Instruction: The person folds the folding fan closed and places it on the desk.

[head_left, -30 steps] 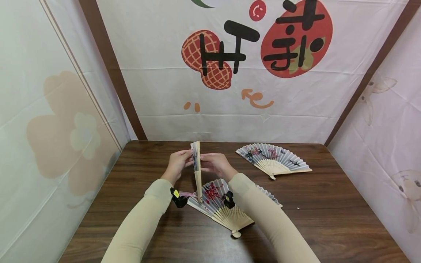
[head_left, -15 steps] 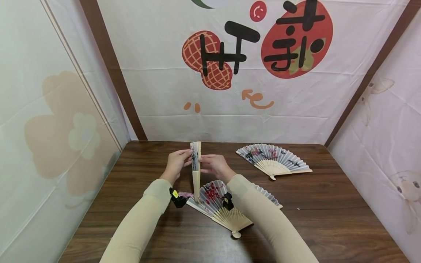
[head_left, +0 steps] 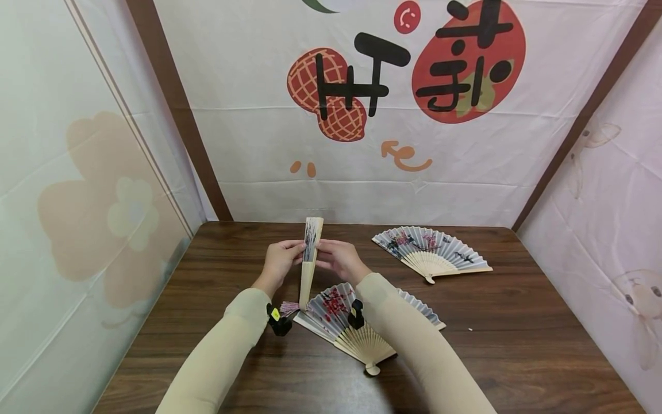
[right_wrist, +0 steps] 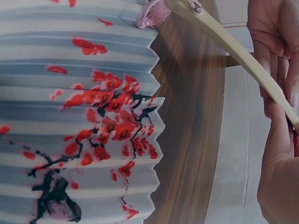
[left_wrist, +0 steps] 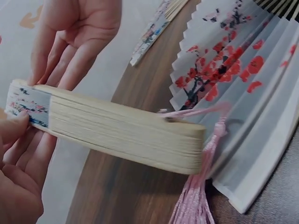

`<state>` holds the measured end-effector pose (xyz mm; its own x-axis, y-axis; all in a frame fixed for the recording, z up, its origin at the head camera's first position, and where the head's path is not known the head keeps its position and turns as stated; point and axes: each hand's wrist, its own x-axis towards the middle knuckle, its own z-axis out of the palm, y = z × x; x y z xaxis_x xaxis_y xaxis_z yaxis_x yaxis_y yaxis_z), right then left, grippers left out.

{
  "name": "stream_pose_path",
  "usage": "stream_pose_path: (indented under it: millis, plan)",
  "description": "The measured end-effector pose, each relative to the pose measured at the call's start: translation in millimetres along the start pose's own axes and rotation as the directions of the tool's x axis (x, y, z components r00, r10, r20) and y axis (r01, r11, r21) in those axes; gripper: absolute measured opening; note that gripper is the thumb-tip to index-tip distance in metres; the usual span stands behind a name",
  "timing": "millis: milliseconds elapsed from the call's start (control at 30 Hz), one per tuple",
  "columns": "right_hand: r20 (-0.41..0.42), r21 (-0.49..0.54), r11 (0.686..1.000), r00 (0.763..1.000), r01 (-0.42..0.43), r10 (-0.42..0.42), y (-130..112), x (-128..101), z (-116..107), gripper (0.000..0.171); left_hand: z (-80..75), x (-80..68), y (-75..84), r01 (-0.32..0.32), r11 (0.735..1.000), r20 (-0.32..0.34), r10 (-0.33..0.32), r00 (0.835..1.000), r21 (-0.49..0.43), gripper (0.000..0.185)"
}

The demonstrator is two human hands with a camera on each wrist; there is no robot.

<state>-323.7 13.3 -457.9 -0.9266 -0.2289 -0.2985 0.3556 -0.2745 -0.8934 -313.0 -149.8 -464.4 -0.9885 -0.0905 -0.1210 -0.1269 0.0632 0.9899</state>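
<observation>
Closed bamboo fan has tilted right; both hands pinch it.

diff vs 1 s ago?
The folded fan tipped: its top swung right, its tasselled bottom left. Both hands, left hand and right hand, keep holding it. The open fans on the table, near and far, stayed put.

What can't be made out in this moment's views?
- Head view: the near open fan is partly covered by the right sleeve.
- Left wrist view: the left hand is cut off by the frame edge.
- Right wrist view: the closed fan shows only edge-on; its print is unseen.
</observation>
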Motion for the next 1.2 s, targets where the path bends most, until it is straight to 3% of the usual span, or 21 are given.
stream_pose_path:
  millis: [300, 700, 1200]
  plan:
    - [0.016, -0.005, 1.000, 1.000, 0.015, -0.015, -5.2, 4.4, 2.9, 0.039, -1.9, -5.0, -8.4, -0.008, 1.000, -0.032, 0.009, 0.999, 0.024, 0.030]
    - [-0.017, -0.021, 1.000, 1.000, 0.021, -0.021, -5.3, 3.5, 8.5, 0.036, -6.2, -5.8, -8.2, 0.011, 1.000, -0.045, -0.012, 0.999, -0.028, 0.030]
    - [-0.197, -0.078, 0.995, 0.977, 0.065, -0.079, 20.9, 5.2, 41.0, 0.018, -27.3, 4.5, -9.0, 0.017, 0.999, -0.111, -0.023, 0.994, -0.050, 0.031]
